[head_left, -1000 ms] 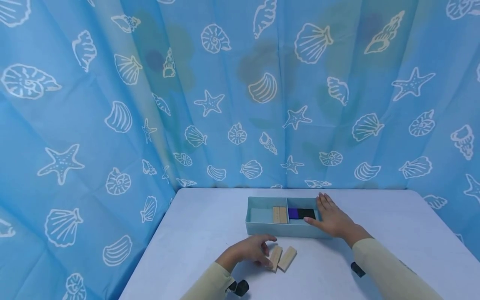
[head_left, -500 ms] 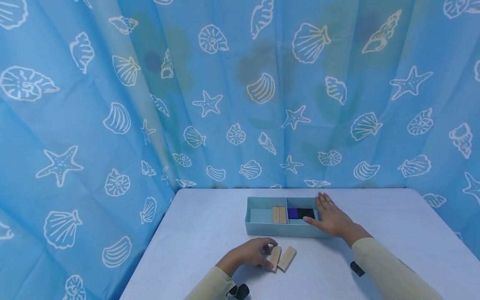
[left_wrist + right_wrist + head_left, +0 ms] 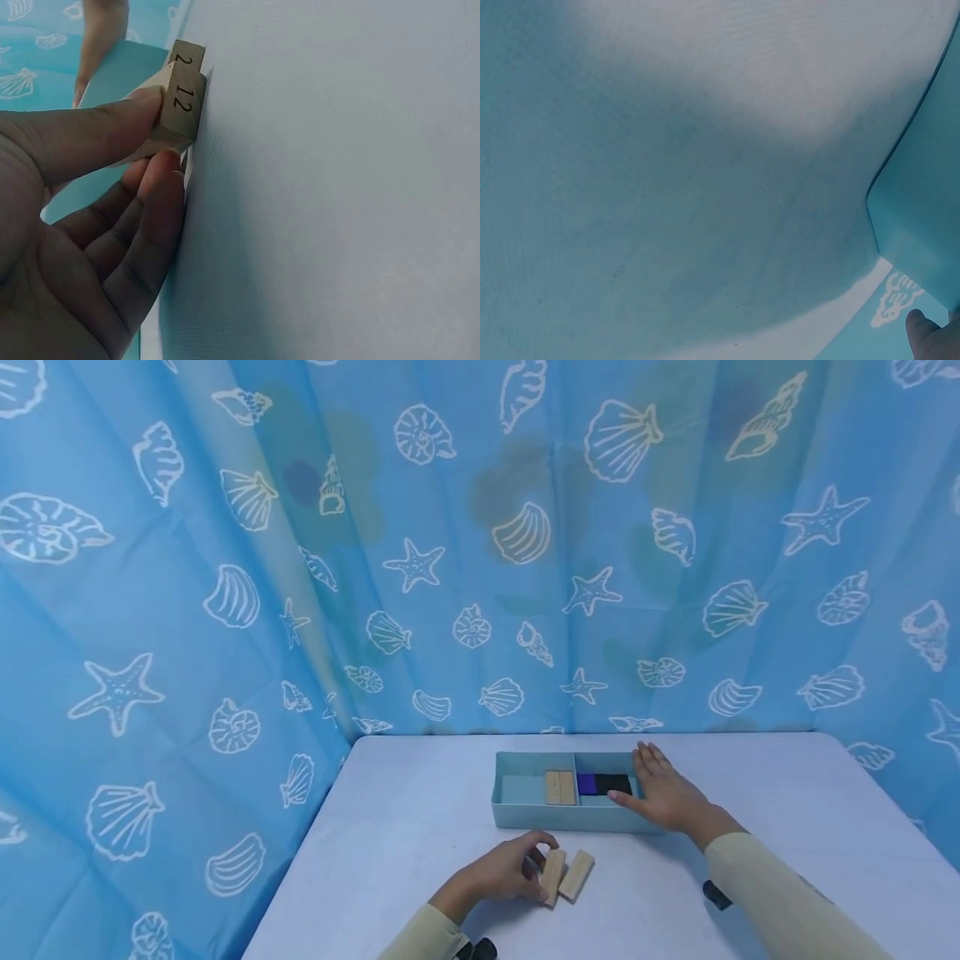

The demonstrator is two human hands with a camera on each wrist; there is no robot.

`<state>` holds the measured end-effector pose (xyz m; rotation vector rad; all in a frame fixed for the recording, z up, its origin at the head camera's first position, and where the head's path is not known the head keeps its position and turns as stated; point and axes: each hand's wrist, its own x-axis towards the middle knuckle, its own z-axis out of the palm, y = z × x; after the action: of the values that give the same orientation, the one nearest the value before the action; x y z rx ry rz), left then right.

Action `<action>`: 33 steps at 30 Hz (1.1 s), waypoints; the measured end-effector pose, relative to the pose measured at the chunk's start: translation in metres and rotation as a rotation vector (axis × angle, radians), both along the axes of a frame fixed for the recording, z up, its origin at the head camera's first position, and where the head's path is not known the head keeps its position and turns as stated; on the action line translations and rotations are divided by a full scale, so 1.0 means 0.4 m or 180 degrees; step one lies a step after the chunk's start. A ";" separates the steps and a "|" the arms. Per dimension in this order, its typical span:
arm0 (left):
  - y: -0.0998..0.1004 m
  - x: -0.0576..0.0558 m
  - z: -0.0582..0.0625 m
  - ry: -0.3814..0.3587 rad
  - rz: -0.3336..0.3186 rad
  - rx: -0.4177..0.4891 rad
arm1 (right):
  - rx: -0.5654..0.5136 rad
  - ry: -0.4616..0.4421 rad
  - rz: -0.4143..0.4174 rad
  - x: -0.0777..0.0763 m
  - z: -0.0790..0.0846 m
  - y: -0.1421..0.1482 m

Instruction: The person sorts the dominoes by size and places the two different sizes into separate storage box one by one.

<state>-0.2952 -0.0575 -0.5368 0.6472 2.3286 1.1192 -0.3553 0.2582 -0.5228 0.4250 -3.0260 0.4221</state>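
Note:
My left hand [image 3: 504, 870] pinches a small pale wooden block [image 3: 553, 878] lengthwise, thumb at its near end and a finger at its far end. In the left wrist view the block's end [image 3: 184, 99] bears the number 12, and a second block end [image 3: 184, 54] marked 2 shows behind it. That second wooden block [image 3: 577, 877] lies on the table just to the right, slightly apart. My right hand [image 3: 670, 797] rests on the right end of a light blue two-part box [image 3: 540, 817], fingers straight; only fingertips [image 3: 930, 334] show in the right wrist view.
The box's left compartment holds wooden blocks [image 3: 560, 787] against the divider. Its right one holds a purple piece [image 3: 587, 784] and a black piece [image 3: 612, 784]. Behind the white table [image 3: 405, 793] hangs a blue shell-print curtain [image 3: 465, 568].
The left thumb and fingers have closed onto the ends of the left block. The right hand stays at the box's end. The view has shifted slightly.

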 end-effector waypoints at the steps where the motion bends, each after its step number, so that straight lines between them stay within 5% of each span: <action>1: 0.000 0.000 0.000 -0.0002 -0.0021 0.0029 | 0.0001 0.0005 -0.0006 0.001 0.000 0.001; 7: 0.001 0.006 -0.007 0.0091 -0.0122 -0.0002 | -0.0003 0.0009 0.0015 0.009 -0.003 0.004; 33: 0.006 0.003 -0.004 0.0125 0.0292 0.0195 | 0.0024 0.0113 0.0051 -0.004 -0.010 0.005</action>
<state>-0.2939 -0.0551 -0.5384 0.5948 2.3865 1.2336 -0.3570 0.2603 -0.5268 0.4526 -2.9928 0.3996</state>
